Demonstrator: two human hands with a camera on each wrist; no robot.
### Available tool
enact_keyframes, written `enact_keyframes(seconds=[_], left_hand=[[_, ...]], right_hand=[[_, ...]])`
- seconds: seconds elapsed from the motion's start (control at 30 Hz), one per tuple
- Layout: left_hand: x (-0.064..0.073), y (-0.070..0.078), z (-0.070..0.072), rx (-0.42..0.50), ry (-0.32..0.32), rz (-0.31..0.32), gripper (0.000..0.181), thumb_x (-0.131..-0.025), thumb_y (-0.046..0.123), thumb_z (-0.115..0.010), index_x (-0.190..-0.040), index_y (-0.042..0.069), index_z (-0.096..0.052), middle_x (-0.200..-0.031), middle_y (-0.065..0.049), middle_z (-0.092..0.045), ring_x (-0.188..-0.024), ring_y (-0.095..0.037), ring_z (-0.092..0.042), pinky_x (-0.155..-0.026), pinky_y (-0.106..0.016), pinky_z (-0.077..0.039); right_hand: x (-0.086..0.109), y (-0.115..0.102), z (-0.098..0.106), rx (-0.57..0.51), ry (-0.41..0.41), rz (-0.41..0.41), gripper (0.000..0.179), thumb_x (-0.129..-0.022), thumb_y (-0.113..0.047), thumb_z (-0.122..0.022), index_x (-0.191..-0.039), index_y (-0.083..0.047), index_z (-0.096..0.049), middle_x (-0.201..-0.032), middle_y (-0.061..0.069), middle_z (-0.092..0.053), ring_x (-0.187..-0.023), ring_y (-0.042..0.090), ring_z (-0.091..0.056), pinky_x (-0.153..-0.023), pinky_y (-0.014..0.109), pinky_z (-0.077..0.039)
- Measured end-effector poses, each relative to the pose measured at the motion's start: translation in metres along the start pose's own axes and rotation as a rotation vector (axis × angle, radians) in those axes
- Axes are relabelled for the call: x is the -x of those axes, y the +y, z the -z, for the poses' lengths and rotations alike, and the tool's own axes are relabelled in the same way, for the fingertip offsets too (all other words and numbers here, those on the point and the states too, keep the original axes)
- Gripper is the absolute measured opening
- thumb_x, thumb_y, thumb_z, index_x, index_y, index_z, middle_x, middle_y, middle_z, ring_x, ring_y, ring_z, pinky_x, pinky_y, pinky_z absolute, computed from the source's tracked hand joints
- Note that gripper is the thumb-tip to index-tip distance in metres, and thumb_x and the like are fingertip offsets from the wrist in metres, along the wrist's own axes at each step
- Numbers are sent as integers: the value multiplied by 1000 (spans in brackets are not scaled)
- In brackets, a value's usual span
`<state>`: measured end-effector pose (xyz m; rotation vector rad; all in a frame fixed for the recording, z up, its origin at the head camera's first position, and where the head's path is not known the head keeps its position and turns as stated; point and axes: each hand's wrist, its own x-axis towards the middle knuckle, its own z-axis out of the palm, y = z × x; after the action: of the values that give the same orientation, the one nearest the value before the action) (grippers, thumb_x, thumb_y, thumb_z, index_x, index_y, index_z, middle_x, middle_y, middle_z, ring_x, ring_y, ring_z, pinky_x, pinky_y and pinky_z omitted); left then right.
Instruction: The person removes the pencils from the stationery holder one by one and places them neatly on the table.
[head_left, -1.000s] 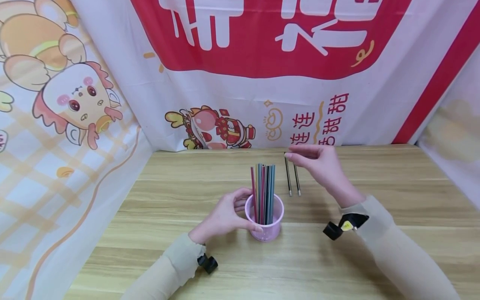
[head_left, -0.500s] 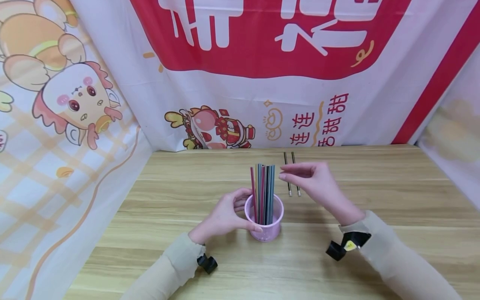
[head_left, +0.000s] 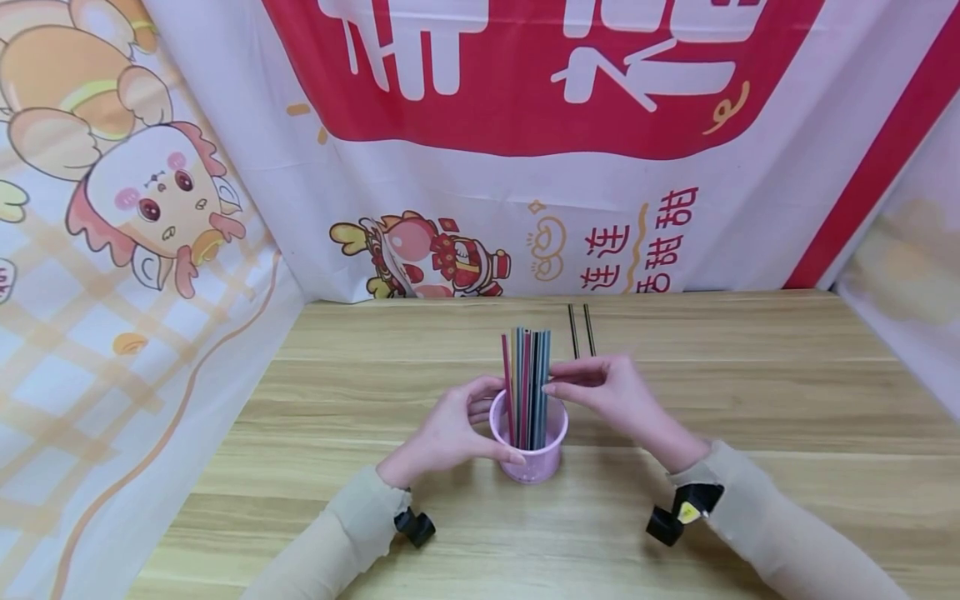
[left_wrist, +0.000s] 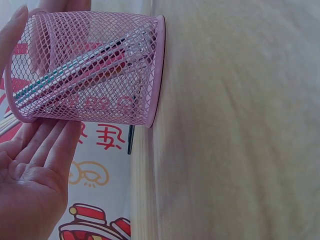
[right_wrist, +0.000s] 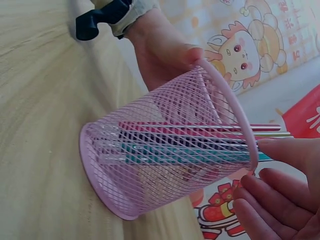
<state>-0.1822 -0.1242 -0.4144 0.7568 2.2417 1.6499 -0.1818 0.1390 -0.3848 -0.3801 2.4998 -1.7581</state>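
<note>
A pink mesh pencil cup (head_left: 534, 468) stands upright on the table, with several pencils (head_left: 527, 387) in red, yellow, blue and black leaning inside. My left hand (head_left: 444, 432) holds the cup from the left, thumb over the front rim and fingers behind. At the cup's right side is my right hand (head_left: 626, 404). Its thumb tip overlaps a teal pencil (right_wrist: 180, 156) just above the rim in the right wrist view, while the other fingers lie loosely curved below. Through the mesh, the left wrist view shows the pencils' lower ends (left_wrist: 137, 45) at the cup's base.
Two dark pencils (head_left: 573, 329) lie side by side on the wooden table (head_left: 390, 350) behind the cup, partly hidden by my right hand. A printed cloth (head_left: 480, 183) hangs along the table's back edge, with another cloth (head_left: 247, 367) at the left.
My right hand has come down and toward me from above the two lying pencils to the pencils in the cup. The left hand and cup have stayed put.
</note>
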Motion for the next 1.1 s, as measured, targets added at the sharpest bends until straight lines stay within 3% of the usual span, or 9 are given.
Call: enact_keyframes(seconds=[0.4,1.1], left_hand=[[0,1,0,-6,-2,4,90,-64,11,-98,-142,6,-53,-138,-8,-61,-124,-22,-61,-105,-30,-48],[0,1,0,-2,5,2,91,-63,10,-98,-142,4,-52,-137,-9,-61,-123,-23,-61,-105,-30,-48]], right_hand=[[3,10,-13,-18,27,-10,31,-84,-20,-85,-108,-3,-76,-103,10,-75,-91,22,-72,-81,29,-61],[3,12,-15,18,65,27,26,-86,-22,-85,-104,-6,-78,-100,5,-76,-88,20,-71,-78,29,-61]])
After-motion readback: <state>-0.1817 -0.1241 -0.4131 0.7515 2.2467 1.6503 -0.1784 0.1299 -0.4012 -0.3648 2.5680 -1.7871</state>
